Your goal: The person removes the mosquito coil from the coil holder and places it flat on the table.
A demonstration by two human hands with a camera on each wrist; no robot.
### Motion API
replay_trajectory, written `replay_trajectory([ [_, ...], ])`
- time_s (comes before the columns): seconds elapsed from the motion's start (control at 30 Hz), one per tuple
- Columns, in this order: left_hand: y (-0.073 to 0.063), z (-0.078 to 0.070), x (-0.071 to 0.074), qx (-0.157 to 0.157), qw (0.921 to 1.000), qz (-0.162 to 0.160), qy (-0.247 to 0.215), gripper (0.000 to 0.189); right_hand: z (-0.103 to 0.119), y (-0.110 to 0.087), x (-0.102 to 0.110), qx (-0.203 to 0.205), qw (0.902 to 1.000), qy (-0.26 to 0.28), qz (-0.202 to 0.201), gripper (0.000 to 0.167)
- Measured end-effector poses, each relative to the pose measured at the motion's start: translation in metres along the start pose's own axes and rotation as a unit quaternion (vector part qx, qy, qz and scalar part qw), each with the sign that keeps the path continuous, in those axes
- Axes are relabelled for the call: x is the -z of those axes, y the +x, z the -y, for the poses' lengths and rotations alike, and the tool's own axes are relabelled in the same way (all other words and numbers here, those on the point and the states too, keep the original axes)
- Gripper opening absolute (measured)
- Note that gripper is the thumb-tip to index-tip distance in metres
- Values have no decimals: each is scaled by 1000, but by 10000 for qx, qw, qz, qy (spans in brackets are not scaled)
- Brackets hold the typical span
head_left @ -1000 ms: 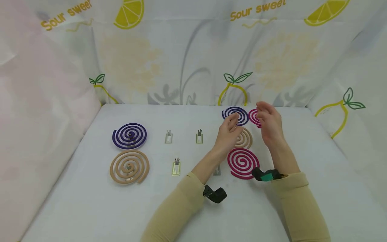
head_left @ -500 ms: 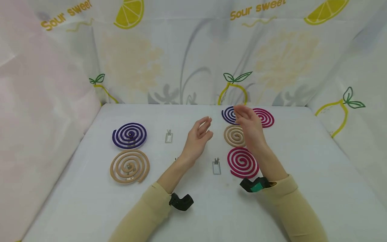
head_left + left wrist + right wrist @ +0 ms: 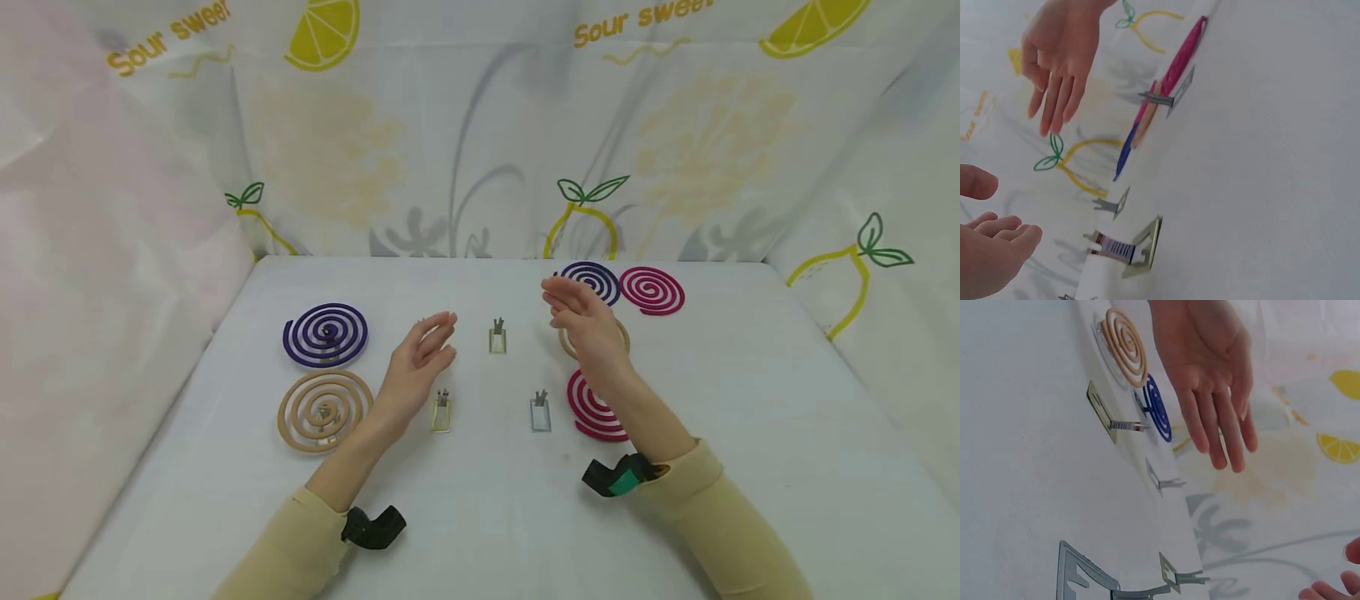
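Note:
In the head view my left hand (image 3: 412,367) hovers over the table's left-centre, fingers fairly straight, holding nothing. My right hand (image 3: 588,329) hangs in the air in front of the right-hand coils, also holding nothing. It hides much of a tan mosquito coil (image 3: 625,340) and part of a pink mosquito coil (image 3: 592,408). Small metal coil stands (image 3: 498,337) stand upright between the hands; one nearer the front is gold-toned (image 3: 441,414), another silver (image 3: 540,414). A further stand is mostly covered by my left hand; the right wrist view shows it as a silver stand (image 3: 1159,482).
On the left, a blue mosquito coil (image 3: 326,335) and a tan one (image 3: 326,411) sit raised on stands. At the back right lie a blue coil (image 3: 603,282) and a pink coil (image 3: 652,290). A lemon-printed cloth (image 3: 420,125) walls the white table.
My left hand has moved left, from the right-hand coils to the left-centre. My right hand has also shifted left and slightly nearer, uncovering the back pink coil. No coil has visibly moved.

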State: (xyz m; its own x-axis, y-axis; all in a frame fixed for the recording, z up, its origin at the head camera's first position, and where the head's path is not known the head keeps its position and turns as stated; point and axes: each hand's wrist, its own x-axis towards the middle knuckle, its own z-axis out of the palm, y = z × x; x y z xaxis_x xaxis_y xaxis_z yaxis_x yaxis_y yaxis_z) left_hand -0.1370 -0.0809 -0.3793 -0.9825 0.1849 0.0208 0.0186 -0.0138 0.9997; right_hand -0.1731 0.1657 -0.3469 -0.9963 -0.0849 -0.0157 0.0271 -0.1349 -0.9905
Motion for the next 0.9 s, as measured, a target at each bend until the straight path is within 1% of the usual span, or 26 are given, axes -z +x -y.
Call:
replay_trajectory([
  [0.13,-8,4,22,17,9999,-117,100,55,-2,-5,-10,37,9999,22,144,50],
  [0.23,-17,4,41,70,9998,-178,108,56,-2,-8,-20,116,9994,-70,326,48],
  [0.27,-20,4,48,46,9997,-182,126,56,-2,-9,-23,151,9990,-106,397,48],
  [0.33,-26,4,62,-43,9997,-143,175,55,-3,-11,-31,169,9984,-172,507,46],
  [0.4,-31,4,76,-202,9994,-73,278,54,-5,-11,-39,152,9977,-188,633,45],
  [0.5,-38,4,98,-441,9973,138,577,49,-7,-12,-53,100,9966,-122,803,45],
  [0.6,-46,4,118,-561,9938,294,912,45,-10,-13,-69,59,9949,-64,1003,44],
  [0.67,-51,5,130,-618,9923,314,1023,42,-12,-12,-80,32,9935,-114,1130,44],
  [0.73,-54,5,141,-662,9920,287,1035,41,-14,-12,-89,33,9923,-220,1220,44],
  [0.9,-56,6,166,-715,9928,158,948,39,-21,-12,-109,-87,9887,-470,1420,47],
])
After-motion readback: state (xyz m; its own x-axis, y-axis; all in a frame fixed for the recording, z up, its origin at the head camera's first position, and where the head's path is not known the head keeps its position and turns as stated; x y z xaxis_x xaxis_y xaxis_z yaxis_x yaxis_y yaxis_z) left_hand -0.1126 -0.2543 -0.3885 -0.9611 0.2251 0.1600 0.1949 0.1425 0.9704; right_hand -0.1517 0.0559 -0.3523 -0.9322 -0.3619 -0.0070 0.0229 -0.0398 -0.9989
